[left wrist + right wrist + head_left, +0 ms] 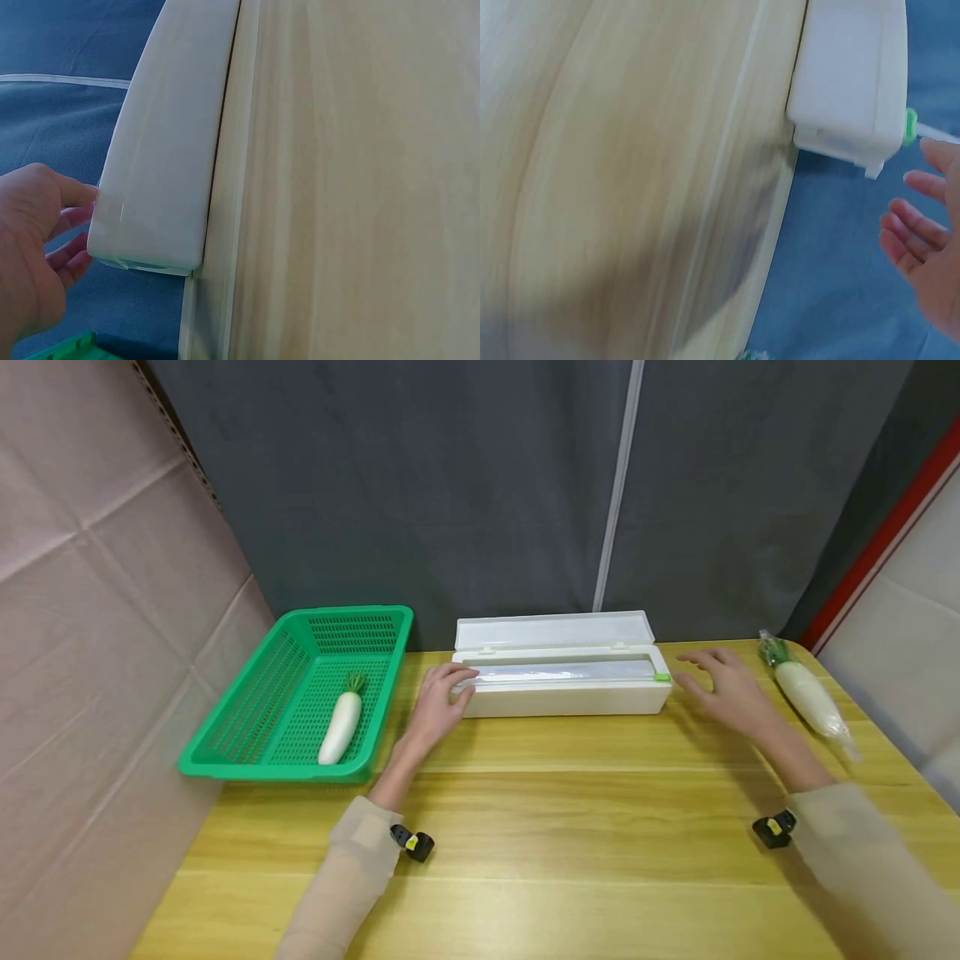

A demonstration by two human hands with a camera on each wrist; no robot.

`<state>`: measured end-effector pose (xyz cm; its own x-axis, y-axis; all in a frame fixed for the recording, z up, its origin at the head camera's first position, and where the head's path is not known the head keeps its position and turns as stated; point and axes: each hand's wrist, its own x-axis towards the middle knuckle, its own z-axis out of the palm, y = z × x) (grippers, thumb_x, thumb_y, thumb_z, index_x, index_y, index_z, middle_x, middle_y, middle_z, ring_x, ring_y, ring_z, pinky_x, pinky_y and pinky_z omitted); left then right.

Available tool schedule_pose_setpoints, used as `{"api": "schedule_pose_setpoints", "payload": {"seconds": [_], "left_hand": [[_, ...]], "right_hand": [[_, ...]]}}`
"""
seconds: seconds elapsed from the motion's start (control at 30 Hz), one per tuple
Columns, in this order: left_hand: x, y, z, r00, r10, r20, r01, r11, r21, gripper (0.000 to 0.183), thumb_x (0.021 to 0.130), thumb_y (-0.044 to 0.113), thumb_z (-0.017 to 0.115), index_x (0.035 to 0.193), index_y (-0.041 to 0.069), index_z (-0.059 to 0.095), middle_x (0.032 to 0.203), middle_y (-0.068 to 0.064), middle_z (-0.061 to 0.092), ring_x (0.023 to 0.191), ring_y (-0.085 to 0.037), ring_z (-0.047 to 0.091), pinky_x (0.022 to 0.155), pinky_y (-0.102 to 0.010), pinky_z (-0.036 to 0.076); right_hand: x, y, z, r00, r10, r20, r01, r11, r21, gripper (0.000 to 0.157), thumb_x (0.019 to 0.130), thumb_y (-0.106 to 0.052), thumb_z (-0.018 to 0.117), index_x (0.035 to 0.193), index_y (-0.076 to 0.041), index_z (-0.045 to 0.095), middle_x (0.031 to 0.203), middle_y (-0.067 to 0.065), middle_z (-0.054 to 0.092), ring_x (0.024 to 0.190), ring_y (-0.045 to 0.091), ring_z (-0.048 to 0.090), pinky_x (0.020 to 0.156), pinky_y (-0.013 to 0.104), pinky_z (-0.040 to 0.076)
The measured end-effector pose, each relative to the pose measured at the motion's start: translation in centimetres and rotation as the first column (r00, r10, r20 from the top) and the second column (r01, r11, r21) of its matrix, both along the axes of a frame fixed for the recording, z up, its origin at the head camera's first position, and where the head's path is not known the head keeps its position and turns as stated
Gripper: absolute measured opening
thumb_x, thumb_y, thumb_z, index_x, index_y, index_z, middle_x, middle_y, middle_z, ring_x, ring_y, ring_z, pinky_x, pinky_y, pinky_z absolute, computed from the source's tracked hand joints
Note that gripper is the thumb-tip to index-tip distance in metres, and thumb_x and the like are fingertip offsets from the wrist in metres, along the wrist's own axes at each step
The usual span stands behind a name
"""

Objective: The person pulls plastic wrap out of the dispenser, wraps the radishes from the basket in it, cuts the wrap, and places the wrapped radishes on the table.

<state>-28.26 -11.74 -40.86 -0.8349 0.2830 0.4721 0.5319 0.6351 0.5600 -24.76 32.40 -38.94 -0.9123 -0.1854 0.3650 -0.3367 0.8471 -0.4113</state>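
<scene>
A: ok so your left hand [437, 700] is hanging at the left end of the white cling film box [566, 703], fingers loosely bent and gripping nothing (whether they're actually touching it, I can't quite tell).

B: yep, and your right hand [731, 693] is hovering just beside the green slider [662, 677] at the other end, totally loose, fingers apart.

A: the box is sitting on the wooden table [562, 827] between your hands, its lid [555, 632] standing open at the back and the film roll [570, 672] showing inside.

B: on your left a daikon [341, 727] is lying in the green basket [262, 771], and a plastic-wrapped daikon [813, 697] is lying far right.
</scene>
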Motion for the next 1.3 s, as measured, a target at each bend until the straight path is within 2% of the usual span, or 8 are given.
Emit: {"api": "schedule_pose_setpoints", "payload": {"seconds": [0.23,0.37,0.5,0.8,1.0,1.13,1.3], "left_hand": [[-0.3,0.1,-0.2,0.999,-0.016,-0.038,0.014,0.999,-0.039,0.024,0.096,0.007,0.068,0.119,0.003,0.073,0.122,-0.014,0.068,0.119,-0.033,0.054,0.106,-0.045,0.041],[-0.4,0.1,-0.2,0.998,-0.013,-0.055,0.011,0.999,-0.038,0.023,0.096,0.007,0.068,0.118,0.002,0.073,0.118,-0.014,0.069,0.116,-0.033,0.056,0.104,-0.045,0.042],[-0.5,0.2,-0.2,0.998,-0.012,-0.06,0.009,0.999,-0.044,0.022,0.097,0.009,0.069,0.117,0.002,0.074,0.115,-0.013,0.07,0.113,-0.032,0.057,0.102,-0.044,0.044],[-0.7,0.4,0.1,0.999,0.002,-0.037,-0.003,0.999,-0.041,0.015,0.095,0.014,0.071,0.104,0.003,0.078,0.105,-0.01,0.07,0.107,-0.029,0.057,0.097,-0.041,0.047],[-0.9,0.7,0.3,1.0,0.02,-0.015,-0.02,1.0,-0.013,0.01,0.093,0.012,0.074,0.097,0.003,0.077,0.1,-0.009,0.07,0.104,-0.029,0.058,0.093,-0.041,0.048],[-1.2,0.8,0.3,0.999,0.036,-0.018,-0.036,0.999,0.014,0.009,0.092,0.011,0.075,0.093,0.003,0.077,0.096,-0.009,0.071,0.099,-0.028,0.059,0.089,-0.04,0.049],[-1.4,0.8,0.4,0.999,0.047,-0.024,-0.047,0.999,0.002,0.008,0.093,0.011,0.074,0.092,0.003,0.077,0.094,-0.009,0.071,0.095,-0.028,0.06,0.085,-0.04,0.05]], "right_hand": [[-0.5,-1.8,-0.5,0.989,0.099,-0.111,-0.101,0.995,-0.009,0.029,0.095,-0.016,0.072,0.12,0.0,0.071,0.115,0.024,0.06,0.105,0.041,0.055,0.087,0.059,0.045],[-0.9,-2.3,-0.9,0.976,0.156,-0.155,-0.153,0.988,0.026,0.025,0.09,-0.009,0.076,0.113,0.0,0.075,0.113,0.023,0.062,0.107,0.041,0.054,0.091,0.059,0.043],[-1.1,-2.6,-1.0,0.965,0.18,-0.19,-0.173,0.983,0.054,0.02,0.087,-0.005,0.078,0.105,0.001,0.078,0.106,0.021,0.063,0.103,0.04,0.054,0.09,0.057,0.043],[-1.6,-3.2,-0.6,0.96,0.177,-0.217,-0.171,0.984,0.045,0.01,0.082,0.001,0.08,0.092,0.002,0.079,0.099,0.021,0.07,0.098,0.041,0.061,0.09,0.058,0.047],[-2.0,-3.4,-0.5,0.959,0.154,-0.238,-0.153,0.988,0.024,0.006,0.081,-0.001,0.082,0.086,0.001,0.078,0.095,0.018,0.072,0.096,0.041,0.064,0.087,0.057,0.049],[-2.1,-3.6,-0.6,0.959,0.129,-0.253,-0.131,0.991,0.01,0.008,0.081,0.0,0.082,0.085,0.003,0.077,0.092,0.018,0.073,0.094,0.04,0.065,0.085,0.057,0.05],[-2.2,-3.8,-0.7,0.951,0.118,-0.285,-0.122,0.993,0.004,0.008,0.081,0.002,0.081,0.086,0.005,0.076,0.09,0.019,0.073,0.092,0.039,0.065,0.084,0.056,0.051]]}}
